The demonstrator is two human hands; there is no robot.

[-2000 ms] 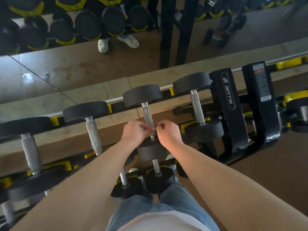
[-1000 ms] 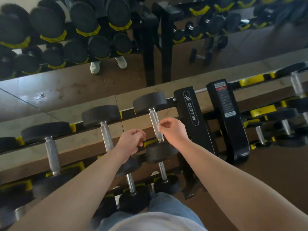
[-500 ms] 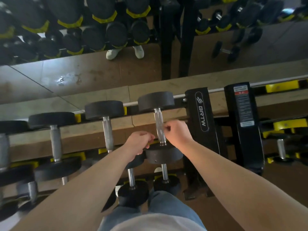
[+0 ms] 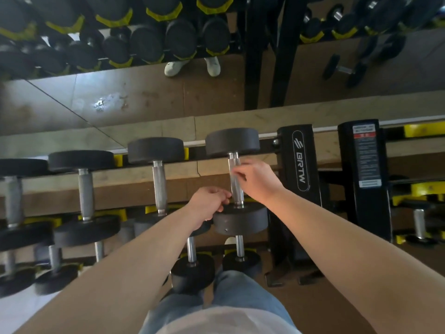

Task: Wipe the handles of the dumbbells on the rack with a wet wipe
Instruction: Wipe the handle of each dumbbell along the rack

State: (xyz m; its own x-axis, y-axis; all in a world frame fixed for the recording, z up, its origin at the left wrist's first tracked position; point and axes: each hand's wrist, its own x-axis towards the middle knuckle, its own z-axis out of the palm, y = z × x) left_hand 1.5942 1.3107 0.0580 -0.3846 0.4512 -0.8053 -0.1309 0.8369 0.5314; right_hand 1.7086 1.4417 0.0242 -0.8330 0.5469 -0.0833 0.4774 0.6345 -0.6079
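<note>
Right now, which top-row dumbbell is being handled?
The rightmost dumbbell, beside the black BRTW upright: the right hand pinches its handle, the left hand is at its near end. The others go untouched.

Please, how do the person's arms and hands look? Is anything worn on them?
The left arm and right arm are bare, with no sleeve in view. The left hand and right hand wear no gloves; I see no watch, ring or bracelet. Below are a white shirt and blue jeans.

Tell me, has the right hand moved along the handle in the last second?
Yes. The right hand has slid up the handle, toward the dumbbell's far head.
</note>
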